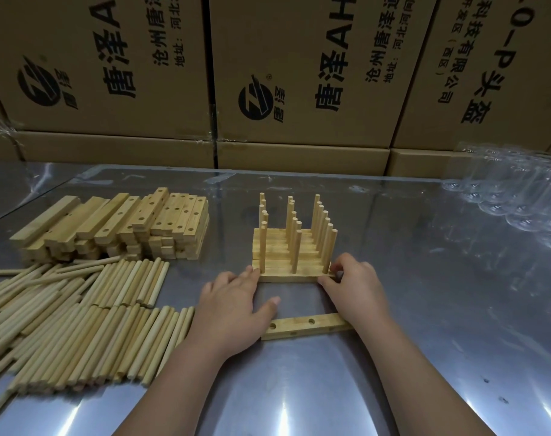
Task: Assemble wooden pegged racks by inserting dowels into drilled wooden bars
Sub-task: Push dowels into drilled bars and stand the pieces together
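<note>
Racks (277, 247), pegged and upright, are lined up one behind another at the middle of the worktop (425, 309) in the head view, and the nearest rack (286, 276) is held at both ends. Its left end is pressed by the left hand (233, 297), whose fingers seem fairly straight with the thumb spread aside, though the contact itself is partly hidden. Its right end is pinched by the right hand (355, 284), with the thumb in front and the fingers curled over the top. An empty drilled bar (308, 325) lies just in front, partly beneath both wrists. Loose dowels (88, 325) are heaped at the left, with a bar stack (126, 225) behind them. Boxes (299, 73) are walled up at the back, and clear plastic (519, 196) is piled at the far right.

The step is judged to be the squaring of the nearest rack against the row. Even pressure should be applied at both ends, so that the rack is slid flat and not tipped. Its pegs (295, 250) should be left untouched, since a knock could loosen one. The ends should be brought flush with the row before the empty bar is taken up.
</note>
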